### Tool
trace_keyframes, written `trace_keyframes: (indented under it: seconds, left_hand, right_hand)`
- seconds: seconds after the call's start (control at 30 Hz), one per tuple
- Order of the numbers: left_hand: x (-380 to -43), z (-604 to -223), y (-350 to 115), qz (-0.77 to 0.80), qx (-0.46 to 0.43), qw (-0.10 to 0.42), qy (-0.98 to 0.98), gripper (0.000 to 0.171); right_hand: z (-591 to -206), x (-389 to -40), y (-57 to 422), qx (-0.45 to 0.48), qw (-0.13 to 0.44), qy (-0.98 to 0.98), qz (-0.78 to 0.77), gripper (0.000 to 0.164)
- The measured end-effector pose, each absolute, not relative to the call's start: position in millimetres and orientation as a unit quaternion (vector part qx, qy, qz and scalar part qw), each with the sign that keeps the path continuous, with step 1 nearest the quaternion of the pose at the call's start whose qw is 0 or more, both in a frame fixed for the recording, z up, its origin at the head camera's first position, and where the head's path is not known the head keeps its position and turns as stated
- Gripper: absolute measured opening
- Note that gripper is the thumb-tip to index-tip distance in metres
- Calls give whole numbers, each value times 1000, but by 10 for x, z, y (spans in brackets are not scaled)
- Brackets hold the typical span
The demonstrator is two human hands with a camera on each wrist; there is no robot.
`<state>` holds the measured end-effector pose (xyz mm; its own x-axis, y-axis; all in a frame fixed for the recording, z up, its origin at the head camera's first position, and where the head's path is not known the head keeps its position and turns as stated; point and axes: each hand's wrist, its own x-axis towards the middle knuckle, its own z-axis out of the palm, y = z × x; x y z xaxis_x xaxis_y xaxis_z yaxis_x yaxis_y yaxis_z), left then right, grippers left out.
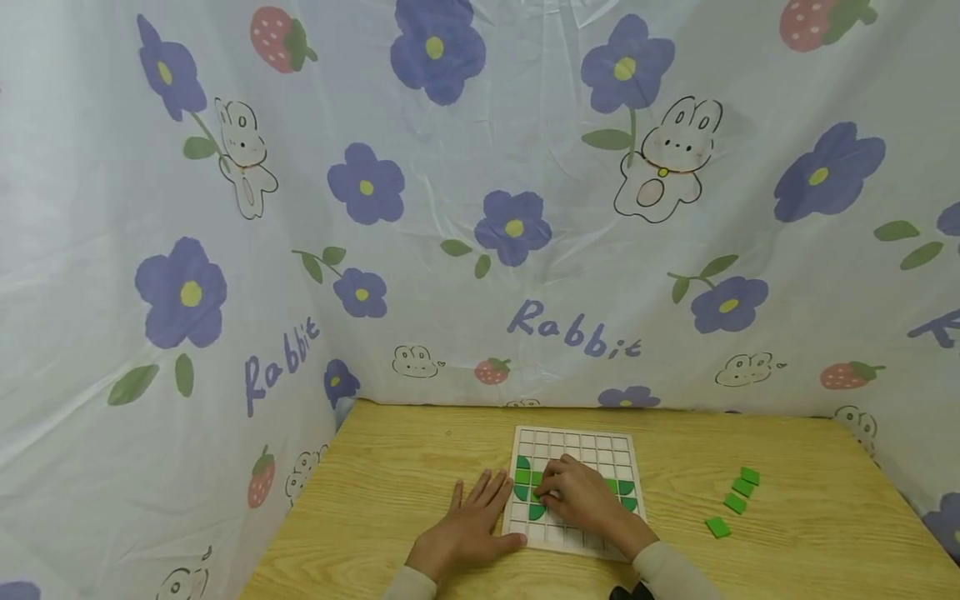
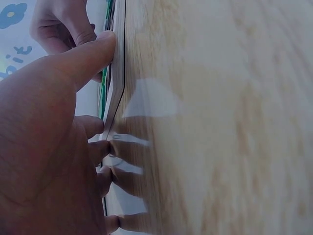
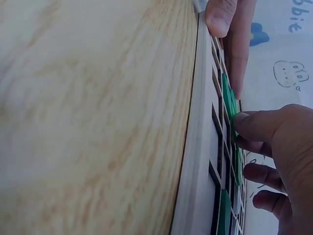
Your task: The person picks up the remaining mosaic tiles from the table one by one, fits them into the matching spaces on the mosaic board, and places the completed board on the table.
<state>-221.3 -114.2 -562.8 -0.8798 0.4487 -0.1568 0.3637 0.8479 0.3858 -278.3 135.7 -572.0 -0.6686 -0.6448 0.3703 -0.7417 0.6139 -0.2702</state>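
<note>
A white square grid board lies on the table, with light green square tiles and dark green rounded pieces in some cells. My left hand rests flat on the table at the board's left side, fingers spread, its thumb touching the board's edge. Over the left-middle cells, my right hand pinches a small green tile between thumb and fingertips, down at the board's surface. The right hand covers the board's centre. In the right wrist view, the thumb meets the green pieces edge-on.
Several loose green square tiles lie on the wooden table, right of the board. A patterned curtain hangs behind and beside the table. A black object shows partly at the bottom edge, under the right sleeve.
</note>
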Motion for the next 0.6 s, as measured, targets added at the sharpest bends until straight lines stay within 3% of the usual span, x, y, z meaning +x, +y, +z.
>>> trace_keyframes:
  seconds: [0.6]
  left_hand:
    - [-2216,-5625,-1148,175,213,121,954,93]
  right_hand:
    - [-5729,-2766,1355,386,135,-887,213,6]
